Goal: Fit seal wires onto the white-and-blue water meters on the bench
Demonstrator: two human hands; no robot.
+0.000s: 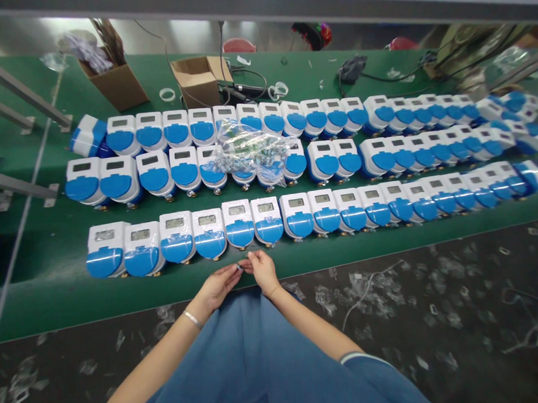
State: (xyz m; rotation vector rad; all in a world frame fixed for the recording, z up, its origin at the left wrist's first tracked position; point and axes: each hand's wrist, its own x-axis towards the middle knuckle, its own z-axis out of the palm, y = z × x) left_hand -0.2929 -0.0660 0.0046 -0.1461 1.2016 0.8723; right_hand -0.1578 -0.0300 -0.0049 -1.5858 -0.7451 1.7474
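Looking at two bare hands down at the lower middle of the frame, just in front of the nearest row. Left hand [220, 286] is nearly closed, fingertips pinched on one small piece [239, 267], way too tiny to identify. Right hand [264, 272] is curled in, fingertips meeting the left's right at that piece; can't tell if it's gripping it too. One pale band [193, 318] on the left wrist.

Count-wise: three rows of blue-and-white meters [238, 224] run across the green bench [48, 254]. They overlap too much toward the right of the frame for a solid total. One clear bag [252, 151] of small parts sits on the back two rows, around centre. Two cardboard boxes [119, 89] stand upper left, and two red stools [239, 45] show along the top. Bits of plastic [370, 289] litter the floor lower right, more than I can count.
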